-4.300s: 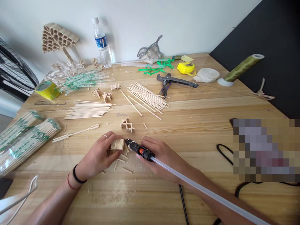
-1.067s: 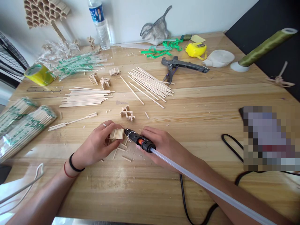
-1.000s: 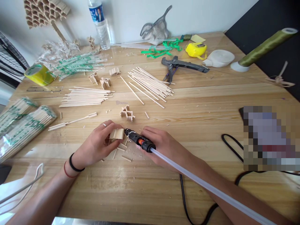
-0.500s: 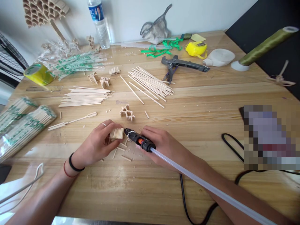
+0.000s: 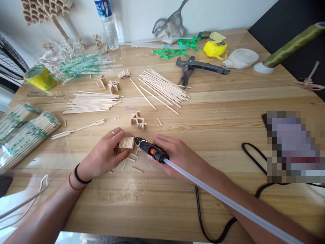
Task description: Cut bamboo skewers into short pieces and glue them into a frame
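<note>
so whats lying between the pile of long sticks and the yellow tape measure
The black cutting pliers lie between the stick pile and the tape measure, seen in the head view.

No text is legible. The clear plastic water bottle (image 5: 107,18) carries a blue label and the bundled wooden stick packs (image 5: 24,130) carry green print, both too small to read.

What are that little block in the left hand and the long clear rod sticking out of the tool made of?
The little block in the left hand looks like bare, unfinished wood: short pale sticks joined side by side, grain lines showing. The clear rod in the glue gun, held by the right hand, appears to be smooth translucent plastic, probably hot-melt glue.
</note>
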Demonstrator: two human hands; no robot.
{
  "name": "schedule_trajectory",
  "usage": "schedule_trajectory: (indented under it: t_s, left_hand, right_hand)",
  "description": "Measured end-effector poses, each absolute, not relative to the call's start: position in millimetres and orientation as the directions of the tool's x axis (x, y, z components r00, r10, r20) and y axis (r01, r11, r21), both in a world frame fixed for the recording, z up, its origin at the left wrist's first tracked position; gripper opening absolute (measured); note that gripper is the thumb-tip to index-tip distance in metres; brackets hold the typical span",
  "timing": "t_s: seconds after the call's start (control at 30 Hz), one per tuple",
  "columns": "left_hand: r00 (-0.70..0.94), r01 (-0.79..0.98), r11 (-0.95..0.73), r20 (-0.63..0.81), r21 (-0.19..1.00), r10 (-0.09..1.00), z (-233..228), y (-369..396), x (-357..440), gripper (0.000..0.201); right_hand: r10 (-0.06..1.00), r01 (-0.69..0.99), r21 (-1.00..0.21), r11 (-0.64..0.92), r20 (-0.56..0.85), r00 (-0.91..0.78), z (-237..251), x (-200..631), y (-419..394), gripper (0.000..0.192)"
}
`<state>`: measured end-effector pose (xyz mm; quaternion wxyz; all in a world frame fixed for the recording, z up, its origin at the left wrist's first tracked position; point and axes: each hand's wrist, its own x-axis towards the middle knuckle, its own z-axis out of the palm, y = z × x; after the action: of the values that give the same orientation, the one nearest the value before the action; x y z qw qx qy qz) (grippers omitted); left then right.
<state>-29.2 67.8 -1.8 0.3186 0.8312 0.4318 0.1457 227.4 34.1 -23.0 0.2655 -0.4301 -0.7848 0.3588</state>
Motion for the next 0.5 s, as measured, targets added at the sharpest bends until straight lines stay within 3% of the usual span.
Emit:
schedule_trajectory:
  t_s: [0.5]
  left_hand:
    - [0.597, 0.624, -0.43, -0.044, 0.653, 0.801, -3.9, 68.7, -31.5, 0.025]
  right_hand:
    - [0.858, 0.483, -0.781, 0.396, 0.128, -0.497, -22.0, 228.4, 34.8, 0.019]
